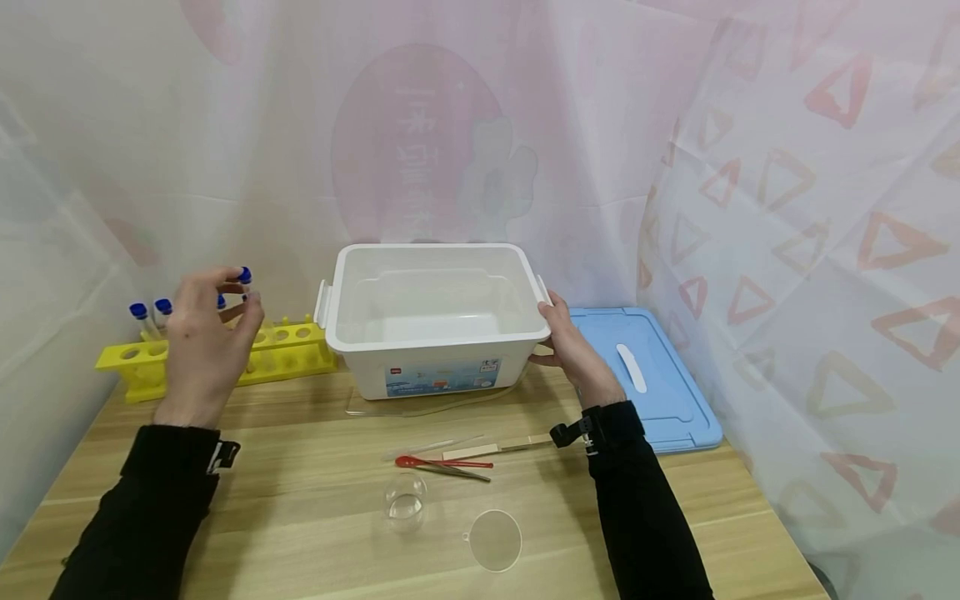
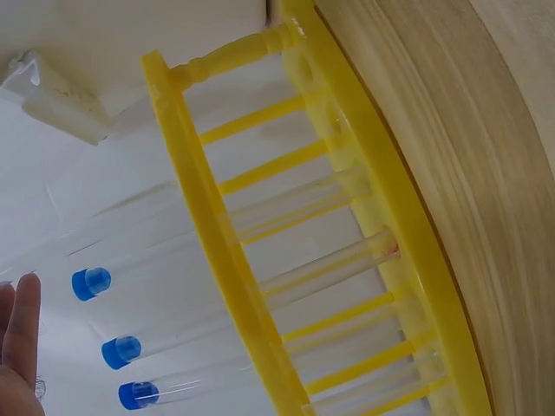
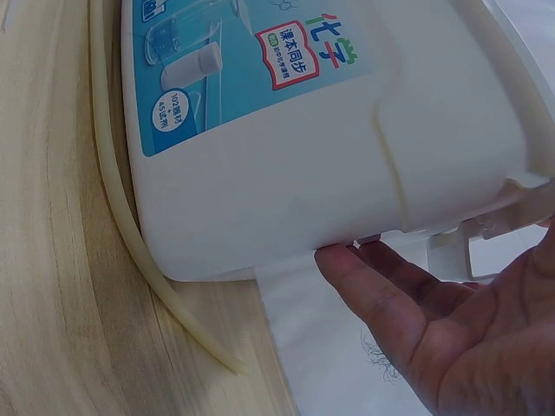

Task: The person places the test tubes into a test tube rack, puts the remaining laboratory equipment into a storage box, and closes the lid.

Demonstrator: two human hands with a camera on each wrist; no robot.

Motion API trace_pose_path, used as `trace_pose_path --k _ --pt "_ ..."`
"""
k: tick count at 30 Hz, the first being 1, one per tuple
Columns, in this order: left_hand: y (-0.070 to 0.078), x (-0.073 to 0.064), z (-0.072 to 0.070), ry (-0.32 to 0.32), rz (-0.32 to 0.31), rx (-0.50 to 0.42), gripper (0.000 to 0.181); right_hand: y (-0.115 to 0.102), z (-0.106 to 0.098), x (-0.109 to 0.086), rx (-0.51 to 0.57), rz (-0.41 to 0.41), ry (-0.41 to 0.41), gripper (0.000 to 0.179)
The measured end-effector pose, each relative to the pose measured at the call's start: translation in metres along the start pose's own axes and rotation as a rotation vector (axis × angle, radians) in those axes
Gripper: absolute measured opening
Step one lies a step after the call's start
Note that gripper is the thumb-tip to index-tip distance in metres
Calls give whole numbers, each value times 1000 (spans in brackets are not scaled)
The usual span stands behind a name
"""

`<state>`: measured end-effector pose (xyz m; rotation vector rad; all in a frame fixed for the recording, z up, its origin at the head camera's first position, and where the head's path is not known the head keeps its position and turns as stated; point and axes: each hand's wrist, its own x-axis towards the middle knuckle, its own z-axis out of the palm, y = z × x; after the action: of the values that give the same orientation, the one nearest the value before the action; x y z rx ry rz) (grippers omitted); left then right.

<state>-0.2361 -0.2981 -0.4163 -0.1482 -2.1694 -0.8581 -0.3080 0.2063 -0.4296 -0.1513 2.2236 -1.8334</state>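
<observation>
My left hand (image 1: 213,333) is raised over the yellow test tube rack (image 1: 303,360) and pinches a test tube by its blue cap (image 1: 245,275). In the left wrist view, the clear test tube (image 2: 130,217) runs from the rack's upper bar toward the fingertips at the left edge. Other blue-capped test tubes (image 2: 121,351) stand in the rack. My right hand (image 1: 572,350) grips the right end of a white plastic box (image 1: 442,358), thumb near the rim by the handle and fingers under it. Inside, the box looks bare.
A blue lid (image 1: 660,375) with a white handle lies right of the box. In front are a red spoon (image 1: 442,462), dark tweezers (image 1: 457,473), a pale strip (image 1: 480,452), a small clear beaker (image 1: 405,504) and a clear round dish (image 1: 495,540). Beige tubing (image 3: 130,234) lies beneath the box.
</observation>
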Motion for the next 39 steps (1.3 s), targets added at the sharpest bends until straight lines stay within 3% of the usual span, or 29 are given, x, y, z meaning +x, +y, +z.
trace_pose_path --k 7,39 --pt "-7 0 8 0 3 0 43 0 -1 0 -1 -4 -4 79" --pt "-25 -16 24 -137 -26 92 40 -1 -2 -1 24 6 -7 79"
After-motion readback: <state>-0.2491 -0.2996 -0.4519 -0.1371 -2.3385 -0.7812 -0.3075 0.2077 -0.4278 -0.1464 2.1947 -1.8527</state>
